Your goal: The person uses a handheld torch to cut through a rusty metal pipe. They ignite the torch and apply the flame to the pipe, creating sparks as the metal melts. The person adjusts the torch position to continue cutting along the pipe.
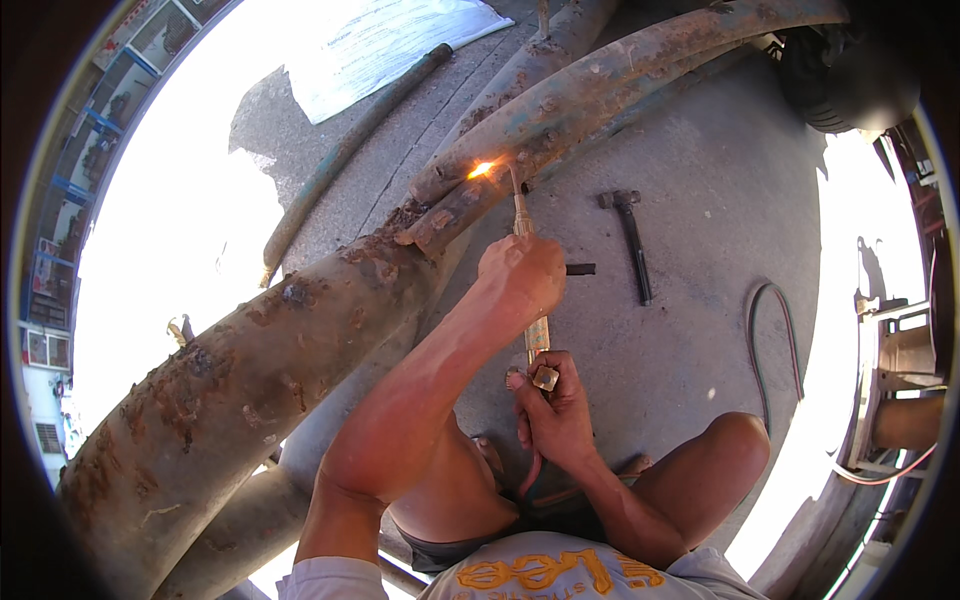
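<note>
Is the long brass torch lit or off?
The long brass torch appears lit: a bright orange glow shows beside its tip.

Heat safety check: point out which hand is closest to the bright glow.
The left hand: it grips the torch nearer the glow, while the right hand sits farther back, at the torch's rear end.

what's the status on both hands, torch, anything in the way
Left hand gripping torch ahead, right hand gripping behind. Bright glow on rusty pipes beside torch tip. Hammer on floor to the right, not blocking.
</note>
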`<state>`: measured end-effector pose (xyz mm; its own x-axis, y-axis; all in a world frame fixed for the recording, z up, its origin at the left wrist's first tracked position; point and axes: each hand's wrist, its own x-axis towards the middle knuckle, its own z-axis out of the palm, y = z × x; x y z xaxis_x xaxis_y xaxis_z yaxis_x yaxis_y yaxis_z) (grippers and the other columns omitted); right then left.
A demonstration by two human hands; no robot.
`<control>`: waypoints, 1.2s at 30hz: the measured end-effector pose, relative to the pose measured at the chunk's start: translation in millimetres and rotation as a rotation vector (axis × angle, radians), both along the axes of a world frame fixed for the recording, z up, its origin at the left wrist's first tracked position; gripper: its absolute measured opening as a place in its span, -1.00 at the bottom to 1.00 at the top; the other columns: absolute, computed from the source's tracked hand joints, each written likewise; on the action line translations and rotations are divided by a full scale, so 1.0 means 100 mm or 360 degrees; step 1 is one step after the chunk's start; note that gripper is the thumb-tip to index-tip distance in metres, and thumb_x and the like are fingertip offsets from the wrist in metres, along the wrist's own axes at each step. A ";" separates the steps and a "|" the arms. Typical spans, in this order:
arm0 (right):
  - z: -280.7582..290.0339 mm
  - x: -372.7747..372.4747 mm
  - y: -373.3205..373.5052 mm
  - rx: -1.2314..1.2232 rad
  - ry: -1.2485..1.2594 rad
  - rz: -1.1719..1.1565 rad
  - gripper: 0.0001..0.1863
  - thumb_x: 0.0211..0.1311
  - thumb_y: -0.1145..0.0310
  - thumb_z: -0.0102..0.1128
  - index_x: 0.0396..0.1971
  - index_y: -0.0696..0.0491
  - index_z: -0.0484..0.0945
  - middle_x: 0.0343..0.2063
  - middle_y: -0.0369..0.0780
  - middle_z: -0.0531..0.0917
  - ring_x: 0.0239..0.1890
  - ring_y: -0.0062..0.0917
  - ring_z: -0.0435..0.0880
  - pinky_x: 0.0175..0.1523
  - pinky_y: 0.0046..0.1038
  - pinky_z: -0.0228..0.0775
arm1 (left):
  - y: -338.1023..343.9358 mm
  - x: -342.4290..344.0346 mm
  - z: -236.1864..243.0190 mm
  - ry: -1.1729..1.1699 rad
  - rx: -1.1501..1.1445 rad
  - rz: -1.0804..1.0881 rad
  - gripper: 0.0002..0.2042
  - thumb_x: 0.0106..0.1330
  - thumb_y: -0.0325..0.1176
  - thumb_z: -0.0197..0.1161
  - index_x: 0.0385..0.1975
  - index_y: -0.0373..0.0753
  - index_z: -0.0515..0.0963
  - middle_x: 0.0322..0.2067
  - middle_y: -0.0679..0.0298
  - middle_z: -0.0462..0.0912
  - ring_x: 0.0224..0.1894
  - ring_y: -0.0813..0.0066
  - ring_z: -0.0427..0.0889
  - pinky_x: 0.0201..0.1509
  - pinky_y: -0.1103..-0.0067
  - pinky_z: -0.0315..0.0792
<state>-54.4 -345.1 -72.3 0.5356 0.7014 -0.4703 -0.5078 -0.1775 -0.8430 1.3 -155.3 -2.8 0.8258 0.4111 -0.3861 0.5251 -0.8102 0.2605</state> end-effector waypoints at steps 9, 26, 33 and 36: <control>0.00 0.00 0.00 0.0013 0.0017 -0.0010 -0.73 0.52 0.32 0.31 -0.04 -0.03 0.35 -0.53 -0.32 0.53 -0.73 -0.72 0.47 -0.69 -0.53 0.25 | -0.01 0.01 0.02 0.0026 0.0018 -0.0005 -0.82 0.32 -0.38 0.31 -0.24 -0.26 0.82 -0.19 0.02 0.84 -0.06 0.04 0.84 -0.02 0.28 0.70; 0.00 -0.02 -0.01 0.0163 0.0065 -0.0057 -0.70 0.55 0.21 0.30 -0.02 -0.02 0.36 -0.54 -0.31 0.53 -0.75 -0.71 0.46 -0.69 -0.55 0.26 | 0.00 0.00 -0.08 -0.0047 0.0001 -0.0005 -0.80 0.24 -0.40 0.26 -0.36 -0.32 0.80 -0.30 -0.08 0.80 -0.15 -0.05 0.82 -0.04 0.26 0.68; -0.02 -0.02 -0.01 0.0152 0.0094 -0.0056 -0.72 0.57 0.22 0.28 -0.01 -0.02 0.36 -0.53 -0.29 0.54 -0.75 -0.70 0.48 -0.70 -0.55 0.28 | 0.00 0.03 -0.07 0.0033 -0.0001 0.0004 -0.83 0.27 -0.40 0.33 -0.26 -0.28 0.81 -0.22 0.01 0.83 -0.09 0.04 0.84 -0.05 0.28 0.70; -0.02 -0.01 -0.01 0.0124 0.0028 0.0023 -0.74 0.61 0.18 0.18 -0.01 -0.04 0.32 -0.47 -0.24 0.57 -0.76 -0.64 0.46 -0.69 -0.56 0.34 | 0.00 0.01 -0.07 -0.0010 -0.0005 0.0005 -0.82 0.27 -0.39 0.30 -0.31 -0.32 0.80 -0.26 -0.04 0.82 -0.11 -0.01 0.83 -0.05 0.26 0.69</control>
<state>-55.2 -346.3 -74.2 0.5173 0.7438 -0.4234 -0.5208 -0.1190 -0.8454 2.1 -155.1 -9.4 0.8269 0.4124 -0.3824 0.5260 -0.8077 0.2663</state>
